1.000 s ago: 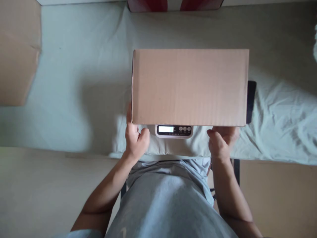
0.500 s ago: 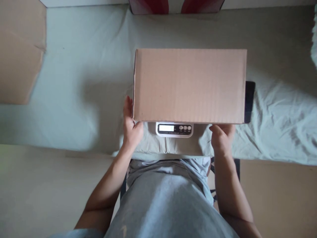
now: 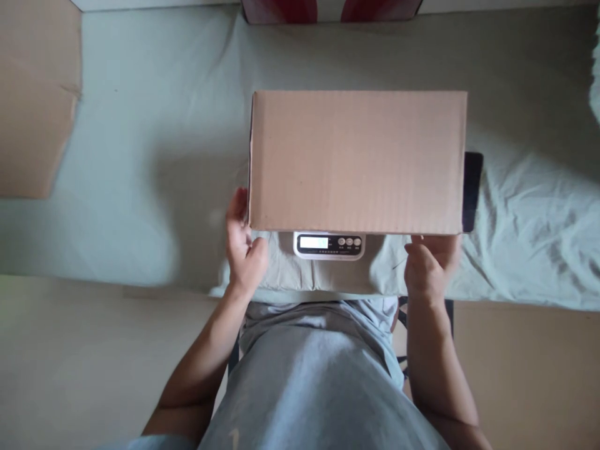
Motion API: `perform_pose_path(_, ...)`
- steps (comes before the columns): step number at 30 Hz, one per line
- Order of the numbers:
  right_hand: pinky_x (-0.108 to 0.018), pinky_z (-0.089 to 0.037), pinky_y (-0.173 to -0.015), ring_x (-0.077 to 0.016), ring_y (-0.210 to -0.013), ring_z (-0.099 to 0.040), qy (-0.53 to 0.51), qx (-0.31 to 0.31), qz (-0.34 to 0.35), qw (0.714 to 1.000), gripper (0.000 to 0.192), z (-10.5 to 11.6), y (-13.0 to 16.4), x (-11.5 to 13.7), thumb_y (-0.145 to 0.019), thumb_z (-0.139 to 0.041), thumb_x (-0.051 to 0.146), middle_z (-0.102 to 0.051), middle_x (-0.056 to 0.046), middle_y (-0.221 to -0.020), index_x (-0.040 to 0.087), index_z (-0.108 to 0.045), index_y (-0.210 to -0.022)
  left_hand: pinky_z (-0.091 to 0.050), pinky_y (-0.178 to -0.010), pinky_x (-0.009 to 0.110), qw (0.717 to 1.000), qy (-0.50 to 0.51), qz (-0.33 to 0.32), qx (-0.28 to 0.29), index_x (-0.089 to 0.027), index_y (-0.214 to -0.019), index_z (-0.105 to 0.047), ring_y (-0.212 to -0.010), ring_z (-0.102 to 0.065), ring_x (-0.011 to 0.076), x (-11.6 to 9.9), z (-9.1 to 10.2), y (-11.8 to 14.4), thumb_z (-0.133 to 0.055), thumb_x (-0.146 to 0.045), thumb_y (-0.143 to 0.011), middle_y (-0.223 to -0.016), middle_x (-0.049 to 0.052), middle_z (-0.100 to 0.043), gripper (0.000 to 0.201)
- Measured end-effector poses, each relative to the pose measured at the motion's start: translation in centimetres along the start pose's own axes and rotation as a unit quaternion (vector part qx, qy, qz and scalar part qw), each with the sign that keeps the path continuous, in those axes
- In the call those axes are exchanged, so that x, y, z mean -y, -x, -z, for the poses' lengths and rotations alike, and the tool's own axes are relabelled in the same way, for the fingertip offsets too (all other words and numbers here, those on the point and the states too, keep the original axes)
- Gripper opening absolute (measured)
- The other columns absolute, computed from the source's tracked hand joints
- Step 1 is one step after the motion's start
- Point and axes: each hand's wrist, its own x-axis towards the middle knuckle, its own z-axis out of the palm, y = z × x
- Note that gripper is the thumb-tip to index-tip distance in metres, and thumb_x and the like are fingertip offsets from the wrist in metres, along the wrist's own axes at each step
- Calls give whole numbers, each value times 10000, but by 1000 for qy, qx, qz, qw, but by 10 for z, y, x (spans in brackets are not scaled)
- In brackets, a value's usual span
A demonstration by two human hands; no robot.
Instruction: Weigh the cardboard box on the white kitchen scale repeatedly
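A plain brown cardboard box (image 3: 359,162) rests on a small white digital scale (image 3: 329,254), whose lit display and round buttons show in front of it; the digits are too faint to read. My left hand (image 3: 244,247) is at the box's front left corner, its thumb apart from its fingers, which stretch along the left side. Just below the front right edge is my right hand (image 3: 429,262), with its thumb apart and its fingertips hidden by the box. Neither hand is wrapped round the box. Whether the fingertips touch it I cannot tell.
Behind the box's right end a black flat object (image 3: 472,192) sticks out. Brown cardboard (image 3: 35,106) lies at the far left. A red and white box (image 3: 330,11) stands at the back. Pale green cloth (image 3: 122,112) covers the table.
My left hand has eased away from the box's corner, down and left. My right hand has shifted a little to the right. The box stays on the scale, practically unmoved.
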Motion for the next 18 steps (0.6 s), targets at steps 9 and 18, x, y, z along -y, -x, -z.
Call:
perform_pose_path(9,-426,-520,-939,-196,-936,-606,-81,-35,44,995,427,-17,-3,26,-574,-595,155,-602,-7,-934,285,-637,-979,-443,-1113,460,999,30,-14,27,-299,-1227,-536,-1241,-536,196,-56,-17,8,-524,-8,-698,-1268,45,-571,603)
perform_pose_path(18,-498,-478,-1069,-264,-1203,-544,-11,15,116,993,583,-45,-72,59,-585,-537,204,-584,5,-1122,435,-550,-1120,-427,-1126,399,990,36,-132,38,-400,-1300,-408,-1353,-423,192,-50,-37,-87,-612,-94,-697,-1372,-2,-457,706)
